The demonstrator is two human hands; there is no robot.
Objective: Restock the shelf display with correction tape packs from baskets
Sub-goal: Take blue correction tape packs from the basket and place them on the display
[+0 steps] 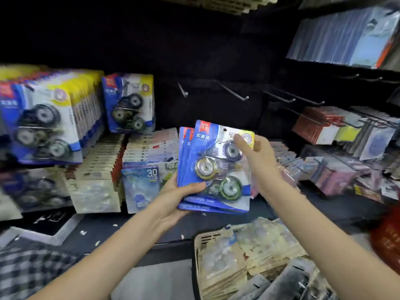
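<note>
My left hand [181, 191] grips stack of packs [214, 169] at bottom; right hand [257, 161] pinches front pack's top w/ hang hole, prob. for bare hook [233, 92].

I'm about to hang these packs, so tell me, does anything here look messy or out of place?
Yes. Small pale scraps litter the dark shelf ledge below the display. The basket holds packs heaped unevenly rather than stacked. The empty hooks ahead look fine, and the correction tape packs look undamaged.
</note>
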